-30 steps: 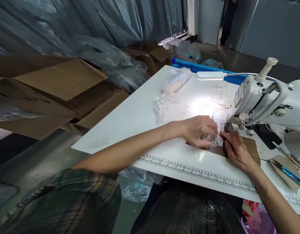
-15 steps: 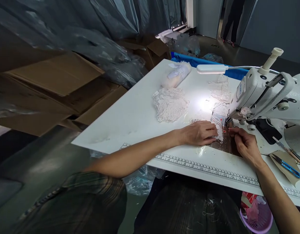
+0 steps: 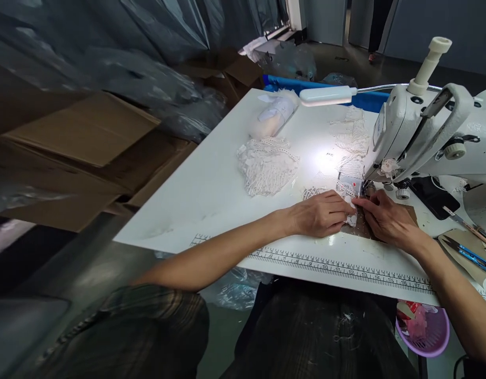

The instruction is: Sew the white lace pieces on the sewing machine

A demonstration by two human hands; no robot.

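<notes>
A small piece of white lace (image 3: 350, 217) lies on the metal plate by the needle of a white sewing machine (image 3: 396, 126). My left hand (image 3: 321, 213) is closed with its fingertips on the lace's left side, the fingers bent. From the right, my right hand (image 3: 390, 218) reaches in, thumb and forefinger meeting the lace's right edge just in front of the presser foot (image 3: 367, 188). The exact grip of these fingertips is partly hidden. More lace shows behind my left hand. A lit lamp (image 3: 327, 96) shines on the white table (image 3: 211, 195).
A heap of white lace (image 3: 269, 166) and a wrapped bundle (image 3: 274, 114) sit left of the machine; lace strips (image 3: 351, 137) lie behind. Rightward are a black phone (image 3: 434, 197) and blue snips (image 3: 469, 255). Below is a purple basket (image 3: 428, 337); cardboard boxes (image 3: 81, 126) stand left.
My right hand has moved left from beside the needle onto the lace's edge, close to my left hand. The left hand stays nearly in place. The whole view has shifted slightly.
</notes>
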